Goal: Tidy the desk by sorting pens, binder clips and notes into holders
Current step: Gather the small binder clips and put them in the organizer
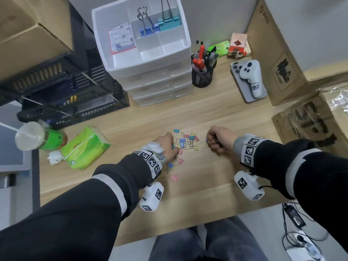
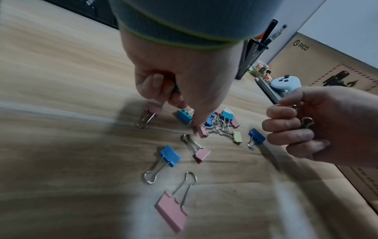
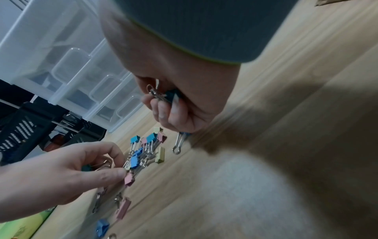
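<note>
My left hand point(image 2: 180, 77) has its fingers point(image 2: 199, 120) down in the pile of binder clips point(image 1: 185, 141), curled around a teal clip point(image 3: 87, 168) while the tips pinch at a pink one point(image 2: 201, 131). My right hand point(image 1: 219, 138) is fisted around a dark clip point(image 3: 163, 95), wire loops sticking out. Pile sits mid-surface point(image 1: 216, 113) between both hands. Pink clip point(image 1: 174, 177) and blue clip point(image 1: 170, 165) lie loose nearer me. White organizer point(image 1: 120, 59) and pen cup point(image 1: 201, 76) behind.

Setting: office desk | Evidence: wooden desk point(image 1: 216, 113); white drawer organiser point(image 1: 148, 59) and mesh pen cup point(image 1: 202, 75) along far edge; cardboard boxes point(image 1: 278, 59) at right edge
</note>
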`<state>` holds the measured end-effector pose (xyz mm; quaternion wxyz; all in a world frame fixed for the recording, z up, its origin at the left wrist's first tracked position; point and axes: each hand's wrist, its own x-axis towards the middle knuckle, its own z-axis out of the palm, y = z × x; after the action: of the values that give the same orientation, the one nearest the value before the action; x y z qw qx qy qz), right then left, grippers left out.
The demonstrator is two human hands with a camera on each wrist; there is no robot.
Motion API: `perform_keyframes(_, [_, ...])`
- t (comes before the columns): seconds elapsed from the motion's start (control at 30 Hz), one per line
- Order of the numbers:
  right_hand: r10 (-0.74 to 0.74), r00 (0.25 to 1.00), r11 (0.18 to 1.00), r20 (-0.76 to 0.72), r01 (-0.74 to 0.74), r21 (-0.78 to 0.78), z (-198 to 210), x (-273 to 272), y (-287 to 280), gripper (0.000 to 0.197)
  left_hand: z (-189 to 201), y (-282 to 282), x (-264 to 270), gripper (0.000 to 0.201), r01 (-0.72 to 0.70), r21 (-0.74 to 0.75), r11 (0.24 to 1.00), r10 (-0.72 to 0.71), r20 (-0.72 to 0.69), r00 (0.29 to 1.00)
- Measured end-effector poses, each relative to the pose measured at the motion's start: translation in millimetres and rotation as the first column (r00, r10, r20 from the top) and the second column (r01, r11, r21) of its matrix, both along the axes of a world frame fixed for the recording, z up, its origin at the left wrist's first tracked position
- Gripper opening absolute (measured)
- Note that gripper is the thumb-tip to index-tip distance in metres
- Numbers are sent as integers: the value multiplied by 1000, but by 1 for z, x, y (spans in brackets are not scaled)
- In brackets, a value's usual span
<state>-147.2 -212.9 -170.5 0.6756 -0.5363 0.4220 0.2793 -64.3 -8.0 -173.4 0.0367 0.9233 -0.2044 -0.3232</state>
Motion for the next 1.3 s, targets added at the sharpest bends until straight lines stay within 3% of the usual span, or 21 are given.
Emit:
perform_keyframes(0.1, [71,995,991,76,-62,-120,1,15,2,37,-4,0,4,30,3,-30,1000,-4,-19,1000])
perform_keyframes(0.23, [310,933,905,184,-230,-358,-1,31,6,26,-6,5,8,37,47,-50,998,-51,-68,996])
perform_keyframes(0.3, [516,847,763,130,-385,-520,-1,33,8,20,-6,7,8,36,80,-63,995,-85,-68,994])
perform_keyframes(0.37, [682,731,570,25,-510,-644,-2,35,13,13,-8,11,9,36,100,-58,993,-104,-64,992])
perform_keyframes(0.43, [775,629,404,-65,-572,-714,-6,37,17,21,-7,12,10,34,109,-52,993,-112,-44,993])
perform_keyframes(0.53, [838,532,265,-124,-595,-759,-17,41,21,26,-6,8,9,28,122,-10,993,-122,-20,992])
perform_keyframes(0.77, [855,505,229,-119,-572,-788,-25,46,25,17,-7,5,20,25,-8,97,995,7,13,1000])
perform_keyframes(1.0, [843,524,246,-119,-573,-782,-25,49,28,24,-3,15,40,32,-45,-76,996,52,96,994])
perform_keyframes(1.13, [829,535,165,-163,-513,-842,-26,45,29,33,-3,6,45,29,-60,-121,991,72,98,993])
perform_keyframes(1.3, [834,512,123,-205,-535,-836,-22,47,28,28,-6,1,44,30,-48,-148,988,54,39,998])
